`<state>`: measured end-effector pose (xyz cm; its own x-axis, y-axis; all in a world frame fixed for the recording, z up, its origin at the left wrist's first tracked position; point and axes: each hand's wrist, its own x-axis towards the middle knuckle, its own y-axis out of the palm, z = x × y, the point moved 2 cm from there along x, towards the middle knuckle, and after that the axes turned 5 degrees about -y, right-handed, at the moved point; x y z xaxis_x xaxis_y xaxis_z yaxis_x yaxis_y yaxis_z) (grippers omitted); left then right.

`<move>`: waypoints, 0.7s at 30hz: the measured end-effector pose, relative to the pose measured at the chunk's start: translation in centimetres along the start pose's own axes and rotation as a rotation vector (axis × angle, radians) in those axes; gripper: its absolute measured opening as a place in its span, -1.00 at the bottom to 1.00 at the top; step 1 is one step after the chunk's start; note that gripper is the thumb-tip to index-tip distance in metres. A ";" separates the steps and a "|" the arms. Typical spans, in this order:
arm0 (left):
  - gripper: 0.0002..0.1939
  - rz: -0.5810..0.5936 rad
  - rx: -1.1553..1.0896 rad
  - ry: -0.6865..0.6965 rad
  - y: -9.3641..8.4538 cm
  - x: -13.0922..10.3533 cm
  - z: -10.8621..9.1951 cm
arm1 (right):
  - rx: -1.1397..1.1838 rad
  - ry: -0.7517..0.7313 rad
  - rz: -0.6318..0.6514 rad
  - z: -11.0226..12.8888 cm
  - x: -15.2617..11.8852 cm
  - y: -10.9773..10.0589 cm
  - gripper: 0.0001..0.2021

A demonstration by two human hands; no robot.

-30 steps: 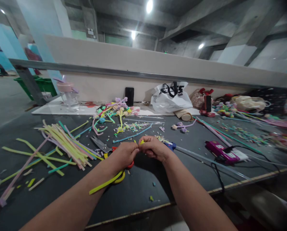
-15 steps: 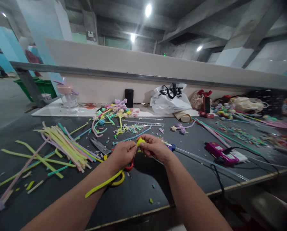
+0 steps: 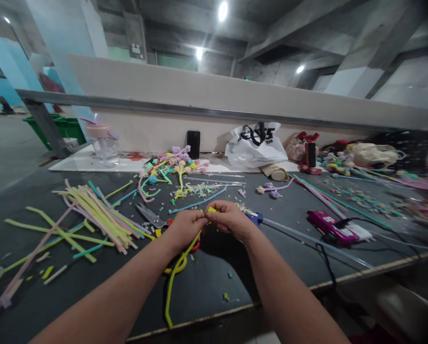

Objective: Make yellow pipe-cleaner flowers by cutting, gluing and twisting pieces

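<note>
Both my hands meet over the near middle of the dark table, fingertips pinched together. My left hand is closed on a yellow chenille stem, whose long tail hangs down toward the table's front edge. My right hand pinches the yellow chenille at its bunched end; fingers partly hide that end. Under and beside my left hand lie scissors with red and yellow handles, partly covered. Just right of my right hand is a blue tool, with a long clear rod stretching from it.
A heap of pastel stems lies left. Finished-looking fuzzy flowers and cut scraps sit behind my hands. A purple device with black cables is at right. A phone, white bag and clear cup stand at the back.
The yellow tail has swung from lying along my left forearm to hanging down between my arms. My hands stay together in nearly the same place.
</note>
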<state>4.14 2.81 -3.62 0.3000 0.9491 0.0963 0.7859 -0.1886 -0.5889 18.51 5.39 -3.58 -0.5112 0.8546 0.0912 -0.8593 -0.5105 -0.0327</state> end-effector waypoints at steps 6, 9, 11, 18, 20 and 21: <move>-0.70 -0.009 -0.062 -0.009 0.6 0.0 0.3 | 0.002 -0.018 -0.034 -0.2 0.2 0.1 -0.85; -0.74 -0.025 -0.096 -0.010 0.3 0.0 0.2 | 0.021 -0.043 -0.043 0.0 0.1 0.2 -0.84; -0.76 -0.025 -0.129 -0.018 0.0 -0.1 -0.1 | 0.071 -0.069 -0.014 0.2 -0.1 0.2 -0.75; -0.71 0.062 -0.259 -0.053 -0.2 -0.1 0.0 | 0.189 -0.099 0.054 0.3 -0.2 -0.1 -0.69; -0.71 0.066 -0.278 -0.059 0.0 -0.1 0.1 | 0.163 -0.100 0.038 0.3 -0.1 -0.1 -0.73; -0.71 0.066 -0.286 -0.063 0.1 -0.1 0.1 | 0.149 -0.103 0.030 0.3 -0.1 -0.1 -0.75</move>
<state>4.10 2.70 -3.74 0.3286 0.9444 0.0097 0.8888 -0.3058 -0.3413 18.67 5.34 -3.33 -0.5254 0.8286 0.1936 -0.8276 -0.5504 0.1100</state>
